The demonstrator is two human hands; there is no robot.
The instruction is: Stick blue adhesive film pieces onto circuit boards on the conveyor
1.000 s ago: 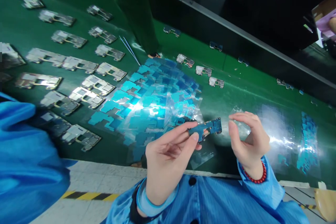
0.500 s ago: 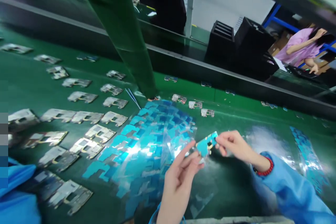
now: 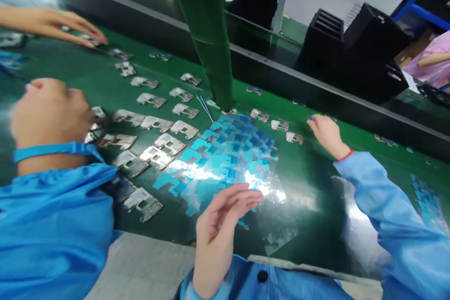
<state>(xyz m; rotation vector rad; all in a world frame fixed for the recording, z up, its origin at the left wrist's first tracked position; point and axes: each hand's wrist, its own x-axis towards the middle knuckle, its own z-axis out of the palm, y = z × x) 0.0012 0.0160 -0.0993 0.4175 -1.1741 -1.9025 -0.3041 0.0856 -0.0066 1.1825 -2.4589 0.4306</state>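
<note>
My left hand (image 3: 225,225) hovers over the lower edge of the blue film sheets (image 3: 228,150), its fingers stretched out and nothing in them. Farther off to the right, my right hand (image 3: 326,136) pinches a small dark-blue edge of a circuit board (image 3: 310,118); the fingers hide most of that board. Close by on the green bench stand other boards, a silver one (image 3: 294,138) to the left and a dark one (image 3: 299,102) behind. Clear plastic (image 3: 281,234) lies to the right of my left hand.
A co-worker's hand (image 3: 52,112) and blue sleeve fill the left foreground; another hand (image 3: 56,26) reaches over boards at the far left. Several silver boards (image 3: 156,123) lie left of the films, near tweezers (image 3: 205,108). A green post (image 3: 211,47) rises behind.
My right hand has left my left hand and moved to the far side of the bench with the board. My left hand has let go. Co-worker hands have appeared at left.
</note>
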